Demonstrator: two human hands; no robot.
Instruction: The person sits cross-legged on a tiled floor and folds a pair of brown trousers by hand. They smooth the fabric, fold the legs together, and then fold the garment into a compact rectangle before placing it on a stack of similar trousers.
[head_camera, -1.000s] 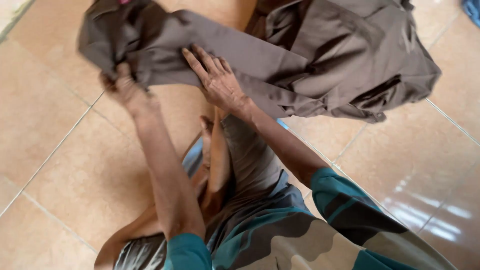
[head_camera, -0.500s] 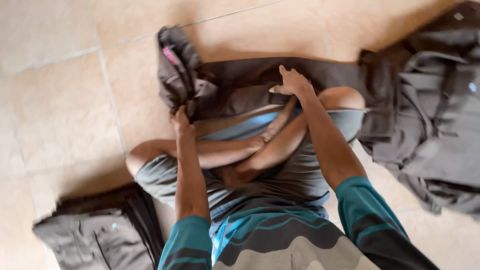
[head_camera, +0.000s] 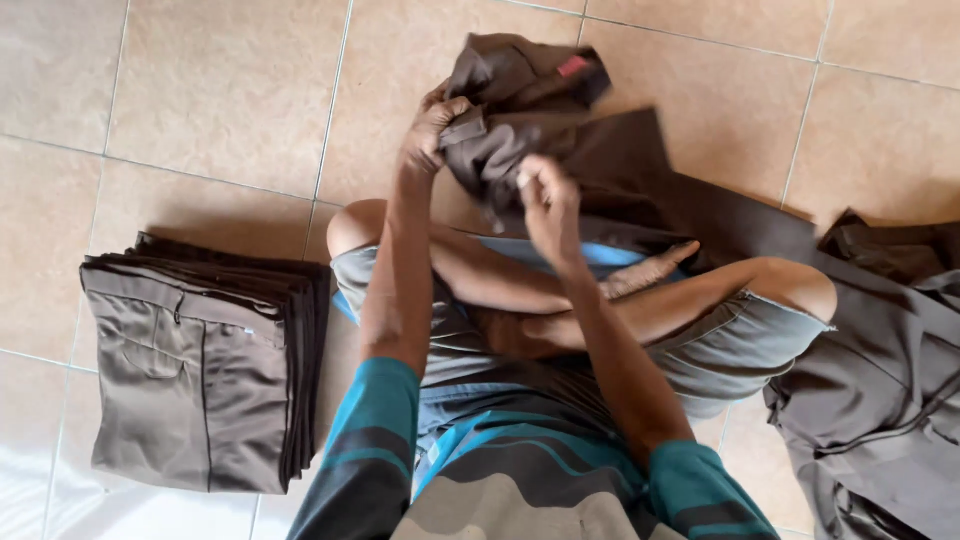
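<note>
I sit cross-legged on a tiled floor with a dark brown pair of trousers bunched in front of my knees. My left hand grips the crumpled waist end of the garment at its left side. My right hand is closed on a fold of the same cloth a little lower and to the right. One trouser leg trails off to the right across the floor behind my right knee.
A neat stack of folded brown trousers lies on the tiles to my left. A loose heap of unfolded brown garments sits at the right edge, beside my right knee.
The view has swung left, bringing the folded stack into sight. Both hands have come closer together and lifted the bunched end of the trousers; the right hand went from flat to gripping.
</note>
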